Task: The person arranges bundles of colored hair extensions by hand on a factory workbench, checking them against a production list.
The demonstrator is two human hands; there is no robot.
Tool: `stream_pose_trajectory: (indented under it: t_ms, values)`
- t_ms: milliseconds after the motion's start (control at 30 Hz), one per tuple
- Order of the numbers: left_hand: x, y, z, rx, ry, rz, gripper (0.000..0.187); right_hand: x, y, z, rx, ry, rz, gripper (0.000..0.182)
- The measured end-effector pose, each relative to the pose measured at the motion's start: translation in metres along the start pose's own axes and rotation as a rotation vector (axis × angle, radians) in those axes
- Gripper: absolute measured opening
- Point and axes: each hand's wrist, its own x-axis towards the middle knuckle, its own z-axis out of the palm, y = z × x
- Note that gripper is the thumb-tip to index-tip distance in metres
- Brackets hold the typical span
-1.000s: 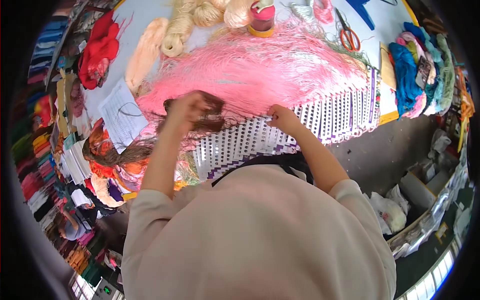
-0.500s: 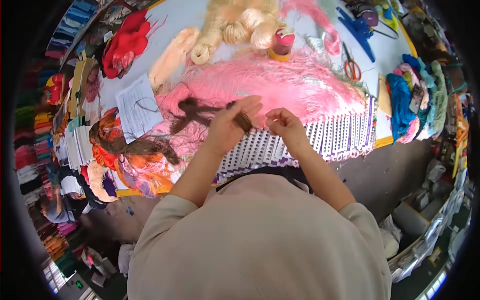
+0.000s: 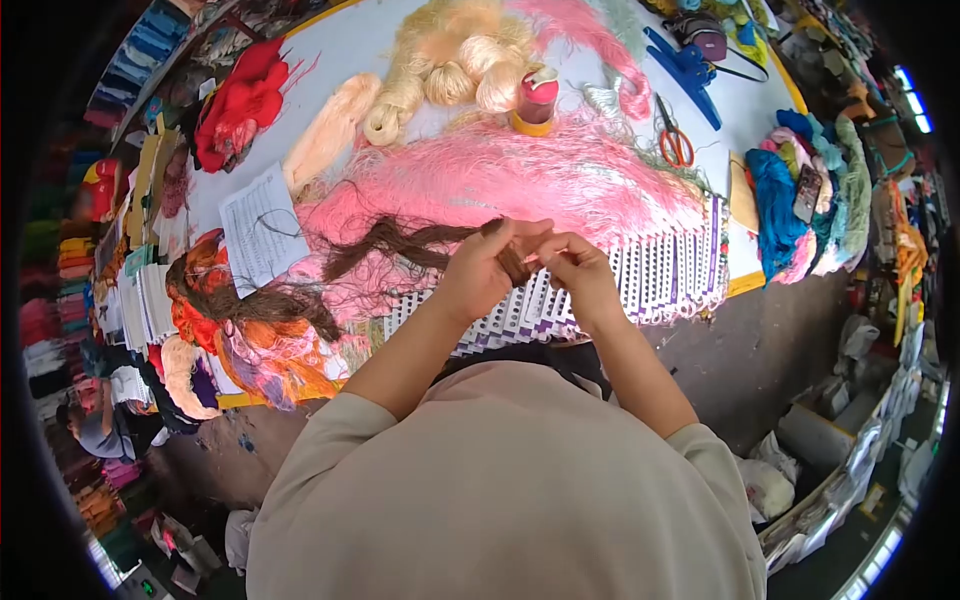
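Note:
My left hand [image 3: 482, 272] is closed around a hank of brown yarn [image 3: 400, 241]. The hank trails off to the left over pink threads, and a loop of it shows by my fingers. Beside it, my right hand [image 3: 580, 278] is pinched, its fingertips close to the brown loop; any strand between them is too fine to see. Under both hands lies a long row of white punched cards [image 3: 640, 280] with purple edges. Pink yarn [image 3: 480, 185] fans out from these cards across the table.
Orange-handled scissors [image 3: 676, 148], a pink thread cone [image 3: 538, 95] and a blue tool [image 3: 685, 75] lie farther back. Cream yarn balls [image 3: 450, 85], red yarn [image 3: 240, 105] and a written sheet [image 3: 263, 230] are to the left. Blue and green skeins [image 3: 775, 215] hang at the right edge.
My hands have come closer together, and my right fingertips now meet the left hand's fingers. The brown yarn lies more stretched out behind my left hand. The whole view has shifted slightly.

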Motion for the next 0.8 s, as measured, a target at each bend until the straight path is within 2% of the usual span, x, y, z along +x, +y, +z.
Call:
stream_pose_trajectory:
  t_ms: [33,67,100,133,167,200,233,267,300,333,367,400,433,467,500,533,567,600,633,700,800]
  values:
    - [-0.001,0.002,0.006,-0.105,0.23,0.049,0.038,0.007,0.015,-0.013,0.054,0.039,-0.093,0.004]
    - [-0.004,0.014,0.006,-0.108,0.323,0.064,0.034,0.009,0.013,-0.024,0.147,0.11,-0.099,0.009]
    - [-0.005,0.032,-0.004,-0.112,0.413,0.08,0.03,0.008,0.0,-0.042,0.375,0.086,-0.125,0.017]
    - [-0.013,0.051,-0.05,-0.087,0.335,0.07,0.029,0.001,-0.016,-0.068,0.379,0.131,-0.121,0.022]
    - [-0.028,0.072,-0.097,-0.067,0.26,0.059,0.028,0.002,-0.013,-0.124,0.409,0.057,-0.223,0.019]
    - [-0.043,0.094,-0.106,-0.037,0.444,0.146,0.027,-0.004,-0.013,-0.182,0.529,0.127,-0.212,0.009]
    - [-0.061,0.115,-0.116,-0.211,0.576,0.218,0.025,-0.011,-0.019,-0.254,0.56,0.096,-0.208,0.01]
    - [-0.087,0.141,-0.157,-0.276,0.626,0.331,0.025,-0.028,-0.053,-0.256,0.388,0.44,-0.313,0.017]
    - [-0.108,0.151,-0.19,-0.341,0.685,0.441,0.025,-0.041,-0.06,-0.305,0.421,0.631,-0.467,0.018]
    - [-0.114,0.157,-0.171,-0.306,0.796,0.523,0.018,-0.06,-0.06,-0.397,0.538,0.763,-0.44,0.015]
    - [-0.121,0.161,-0.151,-0.272,0.911,0.605,0.011,-0.079,-0.075,-0.41,0.45,1.175,-0.413,0.025]
    - [-0.12,0.152,-0.154,-0.118,0.937,0.588,0.012,-0.072,-0.066,-0.422,0.445,1.173,-0.4,0.025]
    - [-0.113,0.131,-0.158,0.056,0.852,0.463,0.016,-0.063,-0.048,-0.431,-0.267,1.057,-0.453,0.016]
    - [-0.099,0.102,-0.157,0.223,0.76,0.334,0.02,-0.053,-0.038,-0.439,-0.96,0.845,-0.472,0.014]
    - [-0.077,0.072,-0.144,0.297,0.717,0.102,0.025,-0.016,-0.035,-0.336,-0.307,0.921,-0.37,0.024]
    - [-0.05,0.038,-0.118,0.264,0.771,-0.056,0.025,0.005,0.01,-0.332,-0.33,0.557,-0.327,0.037]
    - [-0.028,0.005,-0.126,0.269,0.749,-0.27,0.022,0.028,0.031,-0.275,-0.43,0.366,-0.212,0.027]
    - [-0.006,-0.029,-0.124,0.361,0.683,-0.334,0.022,0.051,0.062,-0.227,-0.559,0.356,-0.119,0.022]
    - [0.014,-0.054,-0.122,0.592,0.701,-0.421,0.026,0.063,0.065,-0.176,-0.756,0.157,-0.079,0.018]
    - [0.04,-0.098,-0.133,0.905,0.639,-0.358,0.02,0.075,0.083,-0.115,-0.85,-0.02,-0.001,0.014]
    - [0.059,-0.114,-0.124,1.213,0.668,-0.394,0.018,0.085,0.102,-0.092,-1.009,-0.127,-0.081,0.014]
